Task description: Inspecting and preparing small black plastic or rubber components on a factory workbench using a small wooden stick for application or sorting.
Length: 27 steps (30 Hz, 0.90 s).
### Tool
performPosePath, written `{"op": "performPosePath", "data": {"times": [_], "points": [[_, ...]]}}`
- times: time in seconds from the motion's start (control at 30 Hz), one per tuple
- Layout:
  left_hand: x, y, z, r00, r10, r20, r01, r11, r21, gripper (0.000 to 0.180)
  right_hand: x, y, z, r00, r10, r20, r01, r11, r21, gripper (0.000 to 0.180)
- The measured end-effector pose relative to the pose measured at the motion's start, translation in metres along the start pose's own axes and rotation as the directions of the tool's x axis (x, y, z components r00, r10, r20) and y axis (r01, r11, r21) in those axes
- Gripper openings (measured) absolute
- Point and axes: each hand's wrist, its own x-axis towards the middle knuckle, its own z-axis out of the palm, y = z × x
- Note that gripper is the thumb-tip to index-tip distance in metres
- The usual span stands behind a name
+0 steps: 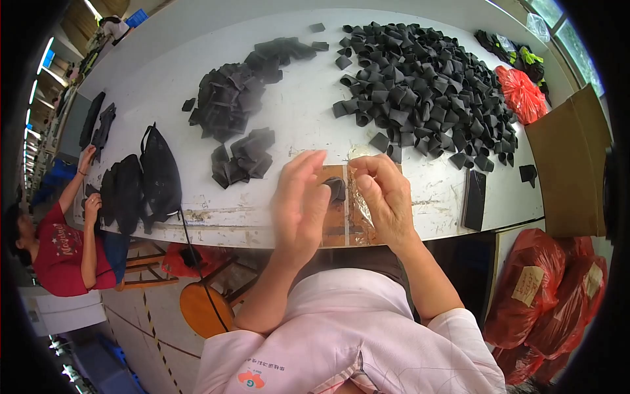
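My left hand (pixel 302 202) is raised over the near edge of the table, blurred by motion, its fingers stretched out and nothing visible in them. Opposite it, my right hand (pixel 387 197) has its thumb and fingertips pinched together; whatever is between them is too small to make out. Between the two hands a folded black fabric piece (pixel 336 189) lies on a brown board (pixel 333 220). A strip of clear, shiny film (pixel 359 209) runs down the board beside my right hand.
A large heap of black fabric loops (pixel 420 85) spreads at the far right, with flat black pieces (pixel 226 98) left of it. A dark block (pixel 474 200), a cardboard sheet (pixel 567 164) and red bags (pixel 531 289) are right. A co-worker (pixel 65 249) handles black fabric at left.
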Motion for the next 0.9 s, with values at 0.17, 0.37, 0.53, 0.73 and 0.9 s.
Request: {"op": "performPosePath", "data": {"times": [0.17,0.37,0.53,0.73,0.9], "points": [[0.004,0.0,0.003,0.991,0.09,0.097,-0.096,0.994,0.057,0.013,-0.006,-0.009,0.006,0.967,-0.25,-0.057,0.241,0.962,-0.125,0.039],[0.0,0.015,0.007,0.883,-0.467,-0.036,0.328,0.67,-0.666,0.007,-0.003,-0.017,0.01,0.868,-0.491,-0.076,0.43,0.819,-0.379,0.032],[-0.006,0.017,0.006,0.863,-0.502,-0.064,0.309,0.623,-0.719,0.009,-0.003,-0.009,0.013,0.895,-0.437,-0.087,0.397,0.87,-0.293,0.025],[-0.006,0.023,0.003,0.868,-0.493,-0.049,0.303,0.607,-0.735,0.009,0.007,-0.006,0.009,0.904,-0.423,-0.061,0.407,0.896,-0.179,0.022],[-0.019,0.009,0.0,0.882,-0.457,-0.113,0.272,0.691,-0.67,0.007,0.006,0.011,0.012,0.919,-0.394,0.005,0.393,0.918,-0.049,0.018]]}}
